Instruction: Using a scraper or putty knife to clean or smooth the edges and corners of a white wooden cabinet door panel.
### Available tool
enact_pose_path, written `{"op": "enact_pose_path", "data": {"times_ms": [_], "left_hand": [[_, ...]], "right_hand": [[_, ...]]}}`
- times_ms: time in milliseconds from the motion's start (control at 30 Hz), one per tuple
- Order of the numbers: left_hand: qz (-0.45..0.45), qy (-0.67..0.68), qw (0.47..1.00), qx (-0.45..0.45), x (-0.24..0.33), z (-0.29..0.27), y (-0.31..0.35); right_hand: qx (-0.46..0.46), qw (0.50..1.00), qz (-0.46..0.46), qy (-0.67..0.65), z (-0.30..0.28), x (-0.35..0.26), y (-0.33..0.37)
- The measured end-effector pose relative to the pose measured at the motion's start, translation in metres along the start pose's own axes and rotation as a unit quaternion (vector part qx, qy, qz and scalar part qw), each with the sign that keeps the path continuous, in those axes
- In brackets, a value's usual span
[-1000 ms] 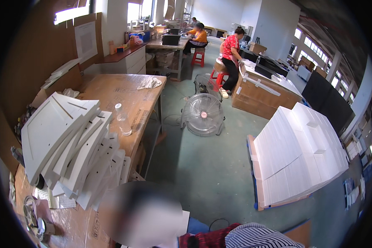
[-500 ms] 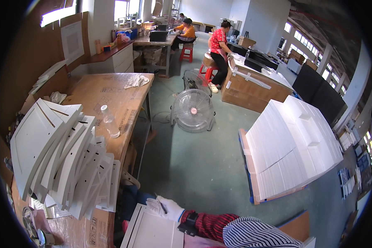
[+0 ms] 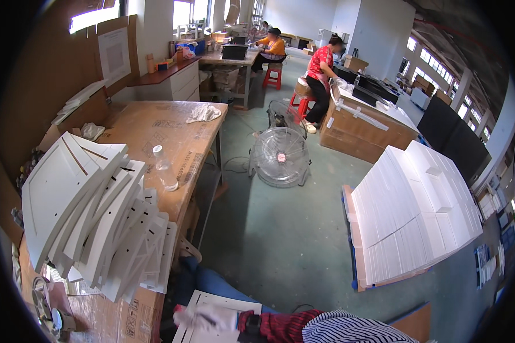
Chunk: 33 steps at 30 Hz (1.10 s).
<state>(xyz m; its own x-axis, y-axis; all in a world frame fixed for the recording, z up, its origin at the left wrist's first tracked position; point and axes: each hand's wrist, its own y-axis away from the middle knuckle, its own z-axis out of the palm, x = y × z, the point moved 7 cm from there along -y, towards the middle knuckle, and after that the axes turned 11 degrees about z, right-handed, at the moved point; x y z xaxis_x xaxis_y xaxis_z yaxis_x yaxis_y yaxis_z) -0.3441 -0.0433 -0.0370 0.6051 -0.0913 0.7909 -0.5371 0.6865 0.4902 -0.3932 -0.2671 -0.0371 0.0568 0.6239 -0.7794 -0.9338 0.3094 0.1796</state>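
Note:
My right hand (image 3: 212,318), in a white glove, reaches in from the lower right over a white panel (image 3: 226,300) near the lower edge. Motion smears its fingers, so what they hold, if anything, does not show. A striped sleeve and a dark wrist strap (image 3: 253,324) cover that arm. The panel has a narrow slot along its left side and lies close to my blue-clad leg (image 3: 223,283). A small reddish patch beside the glove is too blurred to name. My left hand does not show.
On the wrapped workbench (image 3: 137,123) at left stand a leaning stack of white slotted panels (image 3: 91,211), a clear bottle (image 3: 165,168) and a white cloth (image 3: 203,113). A floor fan (image 3: 280,156) stands ahead. White boards (image 3: 412,223) fill a pallet at right. Two co-workers sit farther off.
The view has shifted, so the surroundings sit farther right. My right hand has moved lower and left over the panel and is now blurred; the thin dark tool seen in it earlier cannot be made out.

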Motion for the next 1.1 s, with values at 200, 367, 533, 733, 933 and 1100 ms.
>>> {"op": "enact_pose_path", "data": {"times_ms": [200,367,533,733,933,1100], "left_hand": [[-0.061,0.061,0.996,-0.012,-0.026,-0.018,-0.007],[-0.065,0.064,0.996,-0.024,-0.033,-0.025,-0.022],[-0.051,0.054,0.997,-0.038,-0.029,-0.030,-0.024],[-0.010,0.012,0.998,-0.064,-0.003,-0.016,-0.015],[0.204,-0.234,0.944,-0.106,0.018,-0.025,-0.040],[0.082,-0.054,0.990,-0.103,0.052,0.034,-0.020]], "right_hand": [[0.192,0.877,0.003,-0.441,-0.106,0.050,-0.058],[0.083,0.924,-0.033,-0.372,0.018,0.032,-0.044],[-0.009,0.956,0.048,-0.290,0.111,-0.003,0.022],[0.047,0.925,0.103,-0.363,0.041,0.025,0.090],[0.293,0.872,0.072,-0.385,-0.119,0.037,0.091],[0.382,0.884,-0.053,-0.263,-0.195,-0.012,0.113]]}}
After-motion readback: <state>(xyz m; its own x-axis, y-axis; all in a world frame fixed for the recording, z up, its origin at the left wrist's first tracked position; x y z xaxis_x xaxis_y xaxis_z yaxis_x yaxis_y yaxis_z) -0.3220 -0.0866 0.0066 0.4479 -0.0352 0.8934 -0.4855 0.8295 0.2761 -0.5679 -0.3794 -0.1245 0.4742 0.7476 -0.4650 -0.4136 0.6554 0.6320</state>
